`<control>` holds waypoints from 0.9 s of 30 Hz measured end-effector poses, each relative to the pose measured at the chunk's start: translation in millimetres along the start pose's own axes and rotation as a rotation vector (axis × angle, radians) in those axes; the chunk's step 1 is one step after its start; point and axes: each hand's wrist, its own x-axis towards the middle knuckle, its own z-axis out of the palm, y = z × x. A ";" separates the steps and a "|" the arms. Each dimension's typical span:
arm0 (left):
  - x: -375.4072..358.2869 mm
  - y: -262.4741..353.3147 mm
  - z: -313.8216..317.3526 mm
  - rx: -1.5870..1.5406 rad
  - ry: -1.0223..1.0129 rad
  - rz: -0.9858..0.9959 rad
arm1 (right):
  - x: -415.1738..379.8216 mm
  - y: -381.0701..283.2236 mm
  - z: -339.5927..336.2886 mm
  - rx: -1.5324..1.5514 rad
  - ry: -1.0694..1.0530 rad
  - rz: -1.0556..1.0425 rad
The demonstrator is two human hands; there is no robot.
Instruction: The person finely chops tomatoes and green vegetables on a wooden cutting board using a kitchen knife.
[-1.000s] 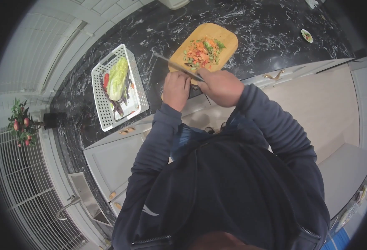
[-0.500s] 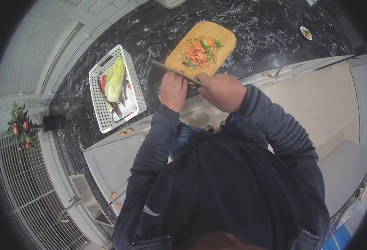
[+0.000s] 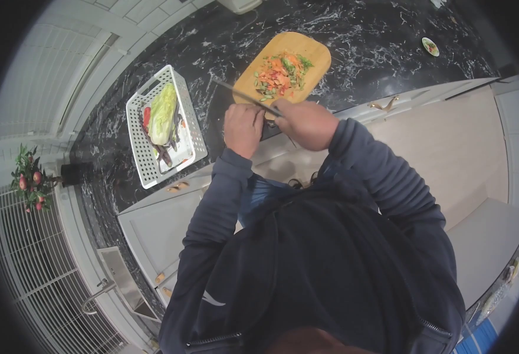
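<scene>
A wooden cutting board (image 3: 314, 53) lies on the dark counter, with a heap of chopped vegetables (image 3: 281, 75), orange, red and green, on it. My right hand (image 3: 308, 125) is closed around the handle of a knife (image 3: 239, 93), whose blade slants up and left across the near edge of the board. Just below the blade, my left hand (image 3: 243, 130) is closed with its fingers curled down at the board's near left corner. Whatever is under those fingers is hidden.
A white perforated basket (image 3: 199, 138) stands left of the board, holding a long pale-green cabbage (image 3: 164, 115) and other vegetables. A small oval dish (image 3: 430, 46) sits at the far right of the black marbled counter (image 3: 377, 59). The sink (image 3: 121, 274) is at lower left.
My right hand and the knife have shifted slightly up and left, the blade tip now higher. My left hand stays nearly in place, still curled at the board's near edge.
</scene>
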 end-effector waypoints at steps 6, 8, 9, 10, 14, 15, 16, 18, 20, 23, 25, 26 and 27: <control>-9.9 17.2 -13.8 -0.098 -0.040 -0.093 | 3.4 5.8 -0.8 0.108 -0.016 0.003; -13.7 18.5 -10.3 -0.080 -0.113 -0.044 | 2.7 6.3 -0.2 0.122 -0.006 0.015; -15.5 17.0 -9.9 -0.069 -0.129 -0.036 | 3.7 6.0 1.1 0.124 -0.007 0.011; -15.8 14.4 -9.0 -0.057 -0.125 -0.035 | 4.6 6.5 2.4 0.129 0.001 0.009; -8.4 6.6 -4.1 -0.051 -0.092 -0.003 | -0.7 6.6 2.1 0.126 0.047 0.003; -6.0 5.6 -5.0 -0.052 -0.085 0.003 | -2.2 5.7 1.2 0.124 0.055 0.000; -3.7 6.1 -7.5 -0.103 -0.103 -0.040 | -3.8 4.7 0.1 0.124 0.058 0.002; -0.3 6.6 -11.6 -0.178 -0.130 -0.107 | -6.6 2.8 -0.8 0.124 0.060 0.003; 4.9 4.5 -11.1 -0.156 -0.067 -0.100 | -6.5 2.4 -1.5 0.086 0.016 0.018; 5.6 0.0 -6.9 -0.084 -0.076 -0.070 | -5.5 0.8 1.0 0.031 -0.004 0.009; 7.4 -0.4 -2.5 -0.063 -0.059 -0.045 | -10.2 0.1 2.7 -0.036 0.027 -0.009; 7.9 -0.6 -0.7 -0.055 -0.038 -0.029 | -13.0 -0.6 4.2 -0.089 0.058 -0.026; 7.8 -1.2 0.8 -0.050 -0.028 -0.023 | -15.7 -0.7 7.1 -0.114 0.072 -0.036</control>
